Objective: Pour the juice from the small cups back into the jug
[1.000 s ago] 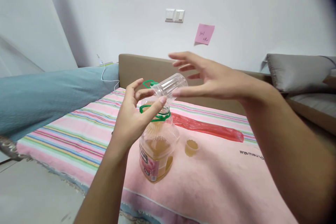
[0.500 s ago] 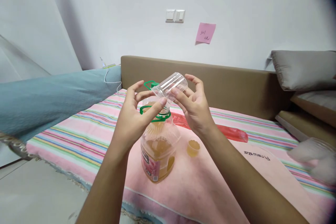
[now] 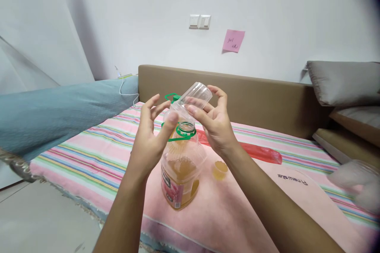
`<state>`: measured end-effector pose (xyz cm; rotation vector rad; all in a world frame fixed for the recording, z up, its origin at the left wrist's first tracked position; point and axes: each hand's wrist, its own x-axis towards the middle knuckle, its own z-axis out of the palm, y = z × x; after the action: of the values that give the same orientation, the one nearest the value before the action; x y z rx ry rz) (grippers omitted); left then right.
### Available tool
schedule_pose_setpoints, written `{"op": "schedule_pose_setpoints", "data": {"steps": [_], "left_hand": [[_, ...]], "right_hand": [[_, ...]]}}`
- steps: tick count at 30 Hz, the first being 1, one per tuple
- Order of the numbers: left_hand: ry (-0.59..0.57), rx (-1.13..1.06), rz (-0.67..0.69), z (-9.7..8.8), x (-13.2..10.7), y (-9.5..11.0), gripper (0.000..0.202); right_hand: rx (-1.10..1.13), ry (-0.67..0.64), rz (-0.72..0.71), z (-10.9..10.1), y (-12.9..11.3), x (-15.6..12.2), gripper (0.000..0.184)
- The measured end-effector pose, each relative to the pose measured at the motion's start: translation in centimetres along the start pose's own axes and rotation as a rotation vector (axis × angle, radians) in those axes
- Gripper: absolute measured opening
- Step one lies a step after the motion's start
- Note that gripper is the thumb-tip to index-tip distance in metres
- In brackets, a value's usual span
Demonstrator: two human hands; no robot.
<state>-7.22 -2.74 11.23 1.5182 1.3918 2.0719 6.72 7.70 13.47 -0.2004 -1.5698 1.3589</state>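
My right hand [image 3: 215, 116] grips a clear plastic cup [image 3: 196, 97] between thumb and fingers. It is tilted, its wider end toward the lower left, above the open mouth of a large juice bottle [image 3: 179, 166]. This bottle has a green handle ring at its neck and holds amber liquid. My left hand [image 3: 156, 126] is beside the cup's lower end with thumb and fingers apart; whether it still touches the rim is hard to tell. Behind is another bottle with a green cap [image 3: 176, 98], mostly hidden. On the pink mat, right of the bottle, stands a small cup of amber liquid [image 3: 220, 170].
A red plastic wrapper [image 3: 261, 153] lies behind the pink mat [image 3: 252, 213]. Clear plastic cups [image 3: 356, 178] lie at the right edge, below stacked cushions [image 3: 341, 83]. A brown headboard [image 3: 237, 99] runs along the wall behind the striped sheet [image 3: 97, 146].
My left hand has drawn slightly left, its thumb moving back from the cup's rim. The right hand keeps the cup tilted, and the bottle's mouth now shows more fully beneath it.
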Motion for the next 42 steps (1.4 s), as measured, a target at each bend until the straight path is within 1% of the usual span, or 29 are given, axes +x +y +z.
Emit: {"op": "schedule_pose_setpoints", "data": {"steps": [2, 4, 6, 8, 10, 11, 14, 18, 21, 23, 27, 32, 38, 42], "left_hand": [[0.032, 0.009, 0.031, -1.1, -1.0, -1.3, 0.078], [0.043, 0.027, 0.018, -2.5, -2.3, -3.0, 0.089], [-0.032, 0.035, -0.065, -3.8, -3.5, -4.9, 0.100], [-0.188, 0.030, -0.170, -4.7, -4.5, -6.3, 0.104], [-0.329, 0.016, -0.224, -5.0, -5.3, -6.9, 0.105], [-0.375, 0.010, -0.233, -5.0, -5.6, -7.0, 0.106], [-0.434, 0.041, -0.252, -4.5, -6.2, -6.4, 0.112], [-0.440, 0.158, -0.298, -4.0, -6.6, -5.5, 0.118], [-0.403, 0.200, -0.277, -3.7, -6.9, -5.3, 0.120], [-0.385, 0.229, -0.259, -3.5, -7.0, -5.3, 0.118], [-0.357, 0.307, -0.248, -2.9, -7.3, -5.5, 0.111], [-0.342, 0.327, -0.222, -2.6, -7.5, -5.9, 0.108], [-0.340, 0.350, -0.240, -2.7, -7.6, -6.1, 0.110], [-0.344, 0.368, -0.252, -2.7, -7.6, -6.2, 0.111]], "right_hand": [[-0.006, 0.015, 0.006, 0.0, 0.1, 0.0, 0.107], [0.005, 0.029, 0.008, 0.0, 0.1, -0.1, 0.115], [0.017, 0.037, -0.001, 0.0, 0.1, -0.1, 0.120], [0.013, 0.039, -0.014, 0.0, 0.2, -0.1, 0.120], [0.002, 0.032, -0.018, -0.1, 0.4, -0.1, 0.113], [0.001, 0.025, -0.017, -0.1, 0.4, -0.1, 0.108], [0.010, 0.003, -0.020, -0.2, 0.4, -0.1, 0.088], [0.001, -0.026, -0.023, -0.3, 0.1, -0.3, 0.085], [0.044, -0.024, -0.050, -0.4, 0.0, -0.2, 0.083], [0.080, -0.007, -0.076, -0.5, 0.1, -0.2, 0.082], [0.090, -0.015, -0.082, -0.7, 0.0, -0.1, 0.076], [0.094, -0.002, -0.103, -0.6, -0.2, -0.4, 0.075], [0.088, -0.005, -0.114, -0.7, 0.3, -0.4, 0.069], [0.126, 0.007, -0.097, -0.7, 0.5, -0.2, 0.068]]}}
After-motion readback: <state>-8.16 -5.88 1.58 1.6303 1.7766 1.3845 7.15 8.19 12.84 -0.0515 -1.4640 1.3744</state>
